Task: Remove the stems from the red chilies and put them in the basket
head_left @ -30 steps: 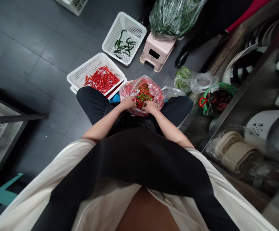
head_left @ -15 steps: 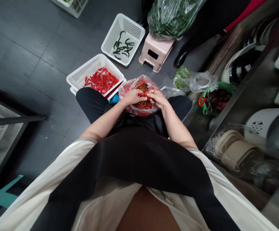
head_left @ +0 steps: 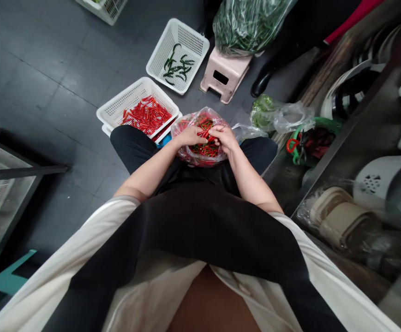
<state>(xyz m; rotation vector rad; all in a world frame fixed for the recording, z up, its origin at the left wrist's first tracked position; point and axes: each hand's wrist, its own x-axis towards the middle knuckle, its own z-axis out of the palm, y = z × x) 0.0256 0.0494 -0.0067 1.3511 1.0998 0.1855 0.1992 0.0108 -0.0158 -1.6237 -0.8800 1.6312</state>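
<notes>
A clear plastic bag point(head_left: 200, 160) full of red chilies with green stems point(head_left: 205, 150) sits between my knees. My left hand point(head_left: 189, 137) reaches in from the left, its fingers curled round red chilies at the bag's mouth. My right hand point(head_left: 224, 137) is over the right side of the bag, thumb and fingers pinched on a red chili close to my left fingertips. Beyond my left knee stands a white basket point(head_left: 112, 109) with many stemless red chilies point(head_left: 147, 115) in it.
A second white basket point(head_left: 155, 60) holds several green chilies point(head_left: 177, 67). Behind is a pink stool point(head_left: 226, 71) bearing a bag of green vegetables point(head_left: 247, 30), beside another person's black boot point(head_left: 263, 80). To the right are red-handled scissors point(head_left: 293, 145) and a rack of containers.
My right hand has shifted slightly up and left over the bag, and my left fingers have drawn back a little. The baskets stay in place.
</notes>
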